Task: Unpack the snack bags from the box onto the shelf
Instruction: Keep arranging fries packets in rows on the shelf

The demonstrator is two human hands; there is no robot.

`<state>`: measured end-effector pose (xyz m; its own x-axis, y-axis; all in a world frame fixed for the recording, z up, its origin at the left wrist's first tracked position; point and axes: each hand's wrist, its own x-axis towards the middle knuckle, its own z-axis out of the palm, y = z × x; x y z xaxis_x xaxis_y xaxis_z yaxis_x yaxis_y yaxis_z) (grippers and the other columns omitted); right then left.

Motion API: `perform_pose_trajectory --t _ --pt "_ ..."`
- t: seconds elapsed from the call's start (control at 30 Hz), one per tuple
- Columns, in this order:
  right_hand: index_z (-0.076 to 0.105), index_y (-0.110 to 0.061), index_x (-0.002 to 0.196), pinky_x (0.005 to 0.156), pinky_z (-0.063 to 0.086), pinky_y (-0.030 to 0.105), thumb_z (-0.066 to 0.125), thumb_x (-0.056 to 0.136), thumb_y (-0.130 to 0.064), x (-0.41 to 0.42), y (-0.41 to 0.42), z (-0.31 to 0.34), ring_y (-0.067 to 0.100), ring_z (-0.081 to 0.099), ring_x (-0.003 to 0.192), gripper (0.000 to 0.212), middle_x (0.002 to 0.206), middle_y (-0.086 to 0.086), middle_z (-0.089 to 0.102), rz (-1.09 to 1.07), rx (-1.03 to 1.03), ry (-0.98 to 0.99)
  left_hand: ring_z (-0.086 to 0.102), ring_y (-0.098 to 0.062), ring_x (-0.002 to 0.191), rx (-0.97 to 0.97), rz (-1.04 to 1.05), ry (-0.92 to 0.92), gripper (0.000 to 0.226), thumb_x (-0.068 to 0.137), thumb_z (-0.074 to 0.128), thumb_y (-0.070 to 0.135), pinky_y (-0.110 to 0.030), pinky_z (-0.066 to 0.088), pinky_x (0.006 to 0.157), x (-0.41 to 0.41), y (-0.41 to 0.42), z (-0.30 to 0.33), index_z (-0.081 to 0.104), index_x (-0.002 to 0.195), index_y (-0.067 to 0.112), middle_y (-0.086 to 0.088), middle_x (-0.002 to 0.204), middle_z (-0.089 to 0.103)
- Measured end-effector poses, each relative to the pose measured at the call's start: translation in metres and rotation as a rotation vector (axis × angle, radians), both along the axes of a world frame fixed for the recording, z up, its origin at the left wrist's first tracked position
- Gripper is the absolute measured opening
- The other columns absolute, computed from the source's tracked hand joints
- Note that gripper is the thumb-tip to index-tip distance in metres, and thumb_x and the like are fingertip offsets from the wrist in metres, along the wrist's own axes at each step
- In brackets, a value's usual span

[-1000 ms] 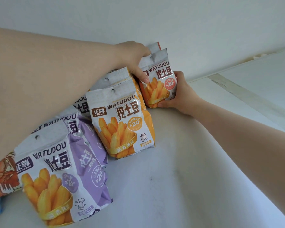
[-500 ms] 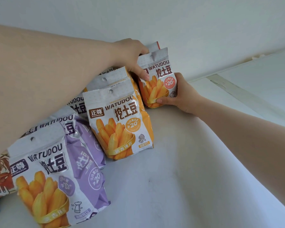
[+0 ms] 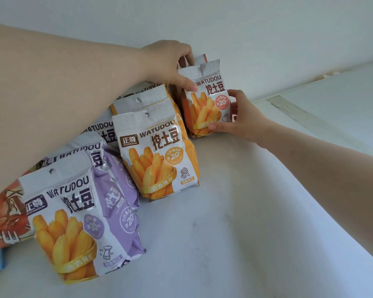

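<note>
Comparing with a moment earlier, not much has been moved: the red-orange snack bag (image 3: 205,100) is still kept upright at the back of the shelf (image 3: 235,211), against the wall. Its crimped top is pinched by the left hand (image 3: 170,63), while its lower right edge is gripped by the right hand (image 3: 241,119), thumb across the front. The view has just been shifted a bit. Glossy, puffy foil pouches with serrated seals are lined up alongside: an orange bag (image 3: 157,155) and a purple bag (image 3: 78,220), nearer the camera.
</note>
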<state>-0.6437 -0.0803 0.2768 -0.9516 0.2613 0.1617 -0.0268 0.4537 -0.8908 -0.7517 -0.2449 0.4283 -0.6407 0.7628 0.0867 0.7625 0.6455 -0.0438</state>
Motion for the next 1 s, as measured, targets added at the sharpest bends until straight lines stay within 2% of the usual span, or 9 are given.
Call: perform_pose_trajectory --t 0.1,0.27,0.33,0.4,0.5,0.67,0.87,1.0 --pt "0.019 -0.022 0.152 0.104 0.038 0.031 0.087 0.066 -0.041 0.014 0.004 0.007 0.021 0.045 0.130 0.111 0.143 0.008 0.046 -0.066 0.062 -0.038 0.050 -0.023 0.115 0.032 -0.002 0.095 0.076 0.071 0.071 0.060 -0.040 0.042 0.096 0.011 -0.001 0.005 0.046 0.133 0.023 -0.003 0.129 0.049" --pt "0.019 -0.018 0.153 0.108 0.034 0.032 0.084 0.072 -0.038 0.051 0.006 0.032 0.019 0.037 0.139 0.106 0.151 0.009 0.038 -0.124 0.110 -0.055 0.042 -0.029 0.126 0.069 -0.046 0.222 0.073 0.079 0.067 0.054 -0.042 0.035 0.101 0.058 0.005 0.009 0.042 0.139 0.019 -0.009 0.139 0.043" --pt "0.020 -0.018 0.153 0.102 0.031 0.025 0.080 0.077 -0.037 0.076 0.006 0.047 0.019 0.037 0.139 0.098 0.152 0.008 0.038 -0.141 0.193 -0.069 0.043 -0.029 0.125 0.056 -0.072 0.201 0.070 0.082 0.066 0.051 -0.041 0.035 0.100 0.087 0.009 0.003 0.041 0.139 0.019 -0.009 0.138 0.044" --pt "0.022 -0.019 0.152 0.097 0.030 0.024 0.077 0.082 -0.035 0.107 0.006 0.061 0.021 0.039 0.137 0.091 0.151 0.007 0.038 -0.160 0.295 -0.105 0.042 -0.028 0.127 0.024 -0.090 0.164 0.068 0.083 0.065 0.048 -0.039 0.036 0.100 0.121 0.011 -0.007 0.041 0.140 0.020 -0.007 0.138 0.044" --pt "0.024 -0.019 0.152 0.102 0.034 0.030 0.075 0.084 -0.033 0.167 0.004 0.081 0.024 0.041 0.135 0.087 0.150 0.008 0.038 -0.168 0.454 -0.203 0.042 -0.026 0.127 -0.032 -0.080 0.104 0.065 0.084 0.064 0.044 -0.035 0.035 0.099 0.181 0.005 -0.019 0.041 0.140 0.020 -0.006 0.136 0.046" --pt "0.024 -0.020 0.152 0.099 0.041 0.039 0.072 0.086 -0.029 0.278 -0.006 0.111 0.029 0.042 0.133 0.082 0.148 0.007 0.039 -0.142 0.674 -0.406 0.040 -0.029 0.129 -0.087 -0.051 0.020 0.065 0.084 0.062 0.039 -0.037 0.033 0.103 0.281 -0.012 -0.012 0.038 0.141 0.018 -0.010 0.138 0.044" --pt "0.025 -0.022 0.151 0.099 0.041 0.038 0.068 0.088 -0.030 0.405 -0.043 0.123 0.026 0.040 0.134 0.077 0.146 0.004 0.041 -0.178 0.781 -0.552 0.040 -0.028 0.128 0.001 -0.106 -0.117 0.067 0.085 0.061 0.039 -0.036 0.031 0.104 0.403 -0.030 -0.007 0.035 0.144 0.019 -0.006 0.138 0.043" --pt "0.029 -0.021 0.150 0.101 0.042 0.038 0.065 0.088 -0.030 0.484 -0.075 0.113 0.026 0.041 0.133 0.072 0.146 0.005 0.043 -0.321 0.677 -0.609 0.040 -0.024 0.127 -0.008 -0.208 -0.135 0.066 0.086 0.059 0.037 -0.034 0.028 0.107 0.471 -0.043 -0.016 0.033 0.145 0.021 -0.003 0.138 0.043"
